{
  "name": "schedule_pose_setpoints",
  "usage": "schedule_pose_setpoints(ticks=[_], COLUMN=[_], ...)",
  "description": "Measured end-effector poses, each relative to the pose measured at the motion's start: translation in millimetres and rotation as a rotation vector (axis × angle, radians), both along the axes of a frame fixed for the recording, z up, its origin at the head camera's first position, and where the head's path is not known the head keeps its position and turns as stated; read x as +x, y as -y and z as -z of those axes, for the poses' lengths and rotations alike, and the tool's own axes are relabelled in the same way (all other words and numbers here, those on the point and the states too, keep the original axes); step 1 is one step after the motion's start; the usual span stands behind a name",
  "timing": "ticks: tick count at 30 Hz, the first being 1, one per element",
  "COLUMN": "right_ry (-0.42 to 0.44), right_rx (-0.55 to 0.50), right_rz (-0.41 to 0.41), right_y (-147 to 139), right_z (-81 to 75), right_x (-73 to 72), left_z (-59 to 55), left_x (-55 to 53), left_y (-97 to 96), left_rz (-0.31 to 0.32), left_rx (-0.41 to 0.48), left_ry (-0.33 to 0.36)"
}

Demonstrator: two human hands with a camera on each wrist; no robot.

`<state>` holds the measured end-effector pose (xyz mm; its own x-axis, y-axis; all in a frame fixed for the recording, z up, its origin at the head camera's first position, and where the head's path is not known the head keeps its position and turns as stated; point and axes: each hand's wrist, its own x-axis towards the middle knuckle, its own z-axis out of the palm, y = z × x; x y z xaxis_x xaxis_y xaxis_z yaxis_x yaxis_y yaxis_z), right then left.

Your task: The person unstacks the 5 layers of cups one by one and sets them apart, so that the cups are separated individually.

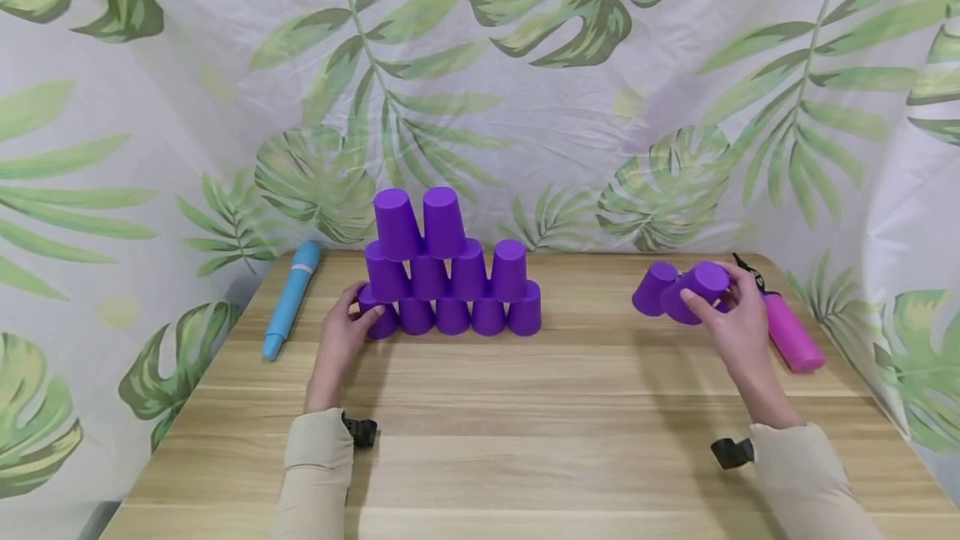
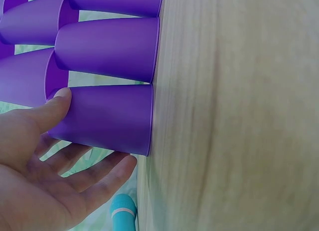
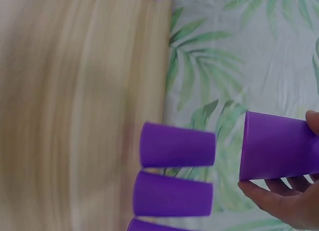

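Purple cups stand mouth-down in a three-tier stack, with several in the bottom row, several in the middle row and two on top (image 1: pixel 444 223). My left hand (image 1: pixel 347 332) is around the leftmost bottom cup (image 1: pixel 381 322), thumb on its near side near the base of the cup above. In the left wrist view, that cup (image 2: pixel 107 116) lies between the thumb and the spread fingers. At the right, my right hand (image 1: pixel 738 319) grips a purple cup (image 3: pixel 279 143) between thumb and fingers, raised off the table. Beside it stand more purple cups (image 1: pixel 654 288), partly hidden behind the held one.
A light blue tube-shaped object (image 1: pixel 291 302) lies at the table's left edge. Near the right edge is a pink cylinder (image 1: pixel 793 336) with a black strap. A leaf-patterned cloth (image 1: pixel 555 123) hangs behind the wooden table (image 1: pixel 525 440).
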<state>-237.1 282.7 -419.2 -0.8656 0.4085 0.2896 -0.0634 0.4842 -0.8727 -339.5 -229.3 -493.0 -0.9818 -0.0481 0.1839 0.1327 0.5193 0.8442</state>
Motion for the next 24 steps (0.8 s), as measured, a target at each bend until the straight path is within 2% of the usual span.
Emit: schedule_pose_setpoints(ticks=[4, 7, 15, 24], right_ry=[0.095, 0.135, 0.190, 0.231], right_rx=[0.035, 0.055, 0.124, 0.081], right_rz=[0.015, 0.014, 0.017, 0.034], right_y=[-15, -25, -40, -44], right_z=[5.6, 12.6, 29.9, 40.7], right_x=[8.3, 11.3, 12.1, 11.5], left_z=[-1.7, -2.1, -2.8, -1.5], left_x=[-0.3, -0.4, 0.8, 1.2], left_y=[-0.1, 0.2, 1.2, 0.5], left_rz=[0.005, 0.008, -0.002, 0.009], left_rx=[-0.008, -0.013, -0.017, -0.009], left_ry=[-0.005, -0.005, -0.005, 0.008])
